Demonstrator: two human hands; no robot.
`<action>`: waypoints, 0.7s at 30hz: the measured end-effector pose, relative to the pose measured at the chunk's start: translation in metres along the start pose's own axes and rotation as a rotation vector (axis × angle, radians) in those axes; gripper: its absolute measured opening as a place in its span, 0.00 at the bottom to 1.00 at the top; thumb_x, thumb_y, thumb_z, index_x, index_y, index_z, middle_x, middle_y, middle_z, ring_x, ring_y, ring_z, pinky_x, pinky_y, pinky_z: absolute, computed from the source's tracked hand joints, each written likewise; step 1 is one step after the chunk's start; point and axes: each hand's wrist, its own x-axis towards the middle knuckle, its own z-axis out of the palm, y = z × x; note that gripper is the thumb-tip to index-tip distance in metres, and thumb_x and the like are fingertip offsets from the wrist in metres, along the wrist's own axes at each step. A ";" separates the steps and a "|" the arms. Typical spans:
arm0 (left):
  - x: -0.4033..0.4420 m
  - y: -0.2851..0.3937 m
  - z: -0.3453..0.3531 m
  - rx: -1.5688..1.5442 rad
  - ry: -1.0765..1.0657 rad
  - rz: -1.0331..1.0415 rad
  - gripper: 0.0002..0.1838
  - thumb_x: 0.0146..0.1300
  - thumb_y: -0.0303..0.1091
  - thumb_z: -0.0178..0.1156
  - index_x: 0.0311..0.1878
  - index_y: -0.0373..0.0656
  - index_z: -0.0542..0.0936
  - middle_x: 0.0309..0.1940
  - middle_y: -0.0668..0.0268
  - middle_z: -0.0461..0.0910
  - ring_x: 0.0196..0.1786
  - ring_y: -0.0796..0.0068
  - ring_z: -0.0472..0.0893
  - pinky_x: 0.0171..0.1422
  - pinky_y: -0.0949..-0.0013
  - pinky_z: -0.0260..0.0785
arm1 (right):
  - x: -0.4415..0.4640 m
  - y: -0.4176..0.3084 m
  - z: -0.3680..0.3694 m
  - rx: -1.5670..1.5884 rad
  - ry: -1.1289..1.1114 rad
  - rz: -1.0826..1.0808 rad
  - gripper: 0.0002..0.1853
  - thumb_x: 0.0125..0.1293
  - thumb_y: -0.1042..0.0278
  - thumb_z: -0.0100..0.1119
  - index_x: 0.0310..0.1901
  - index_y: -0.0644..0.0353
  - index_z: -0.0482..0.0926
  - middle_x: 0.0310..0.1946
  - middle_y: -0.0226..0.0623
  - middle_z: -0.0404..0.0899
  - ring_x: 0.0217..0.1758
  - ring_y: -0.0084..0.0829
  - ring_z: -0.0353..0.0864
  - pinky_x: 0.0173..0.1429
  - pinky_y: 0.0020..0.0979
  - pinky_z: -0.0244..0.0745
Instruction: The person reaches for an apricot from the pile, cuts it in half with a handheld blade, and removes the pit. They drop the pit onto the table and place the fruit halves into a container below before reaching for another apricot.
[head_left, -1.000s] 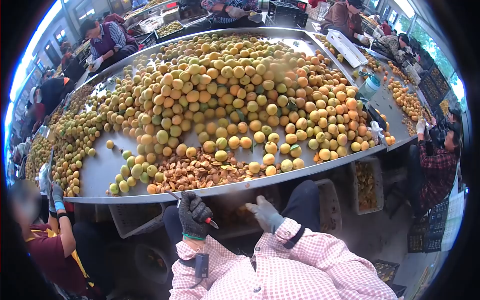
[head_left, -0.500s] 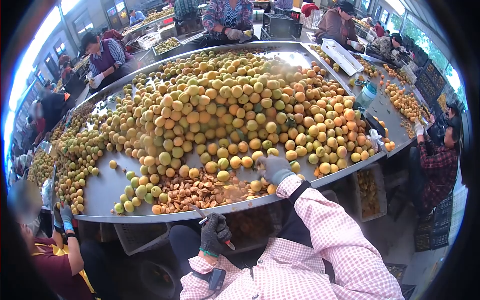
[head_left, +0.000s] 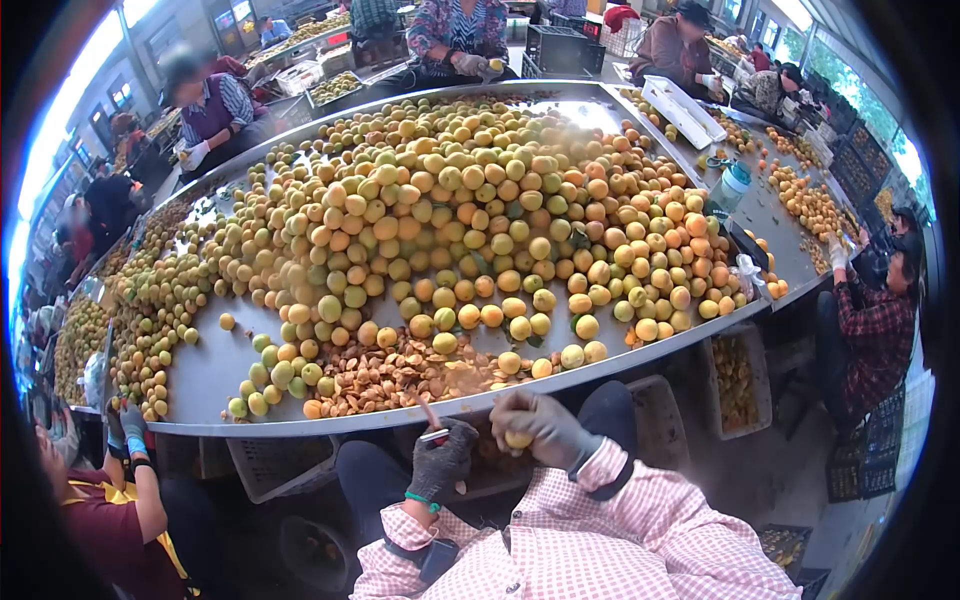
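My left hand (head_left: 443,462), in a dark glove, is closed around a small knife (head_left: 435,436) whose blade points up toward the table edge. My right hand (head_left: 550,430), in a grey glove, pinches an apricot (head_left: 518,439) just in front of the edge, a short way right of the knife. Both hands are over my lap, apart from each other. Beyond them, a large heap of apricots (head_left: 440,215) covers the metal table (head_left: 215,365). A pile of brown apricot pits (head_left: 395,378) lies near the edge, with several loose apricots beside it.
Crates (head_left: 275,470) stand under the table, one at right holding fruit (head_left: 738,385). A white tray (head_left: 683,112) and a teal-lidded bottle (head_left: 733,185) are at the table's right. Co-workers sit around, one close at left (head_left: 120,510) and one at right (head_left: 875,320).
My right hand has come back from the apricots on the table to in front of its edge, now with an apricot. My left hand with the knife has shifted slightly right.
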 end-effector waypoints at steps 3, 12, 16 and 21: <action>-0.007 0.003 0.011 0.262 0.036 0.118 0.09 0.63 0.35 0.61 0.40 0.40 0.79 0.29 0.67 0.81 0.30 0.72 0.81 0.36 0.71 0.72 | -0.024 0.001 0.038 -0.427 0.092 -0.066 0.21 0.60 0.67 0.65 0.53 0.62 0.73 0.33 0.34 0.78 0.34 0.21 0.76 0.34 0.20 0.71; -0.029 0.019 0.014 -0.103 -0.529 -0.380 0.26 0.64 0.40 0.58 0.62 0.40 0.67 0.56 0.63 0.72 0.55 0.72 0.74 0.59 0.70 0.67 | -0.035 0.015 0.008 -0.101 0.108 -0.103 0.09 0.65 0.70 0.58 0.43 0.64 0.79 0.33 0.30 0.79 0.34 0.18 0.76 0.39 0.20 0.72; -0.036 0.032 0.010 -0.538 -0.634 -0.549 0.24 0.65 0.43 0.55 0.60 0.42 0.68 0.53 0.64 0.74 0.48 0.77 0.74 0.52 0.74 0.68 | -0.046 0.013 -0.004 0.119 0.045 -0.114 0.09 0.66 0.68 0.54 0.41 0.64 0.78 0.33 0.34 0.79 0.35 0.25 0.78 0.42 0.28 0.75; -0.040 0.035 0.029 -0.404 -0.620 -0.433 0.16 0.65 0.44 0.58 0.52 0.49 0.70 0.26 0.69 0.71 0.19 0.84 0.66 0.21 0.80 0.57 | -0.052 0.019 -0.008 0.056 0.074 -0.185 0.12 0.68 0.63 0.54 0.44 0.63 0.76 0.34 0.34 0.78 0.37 0.25 0.77 0.41 0.28 0.73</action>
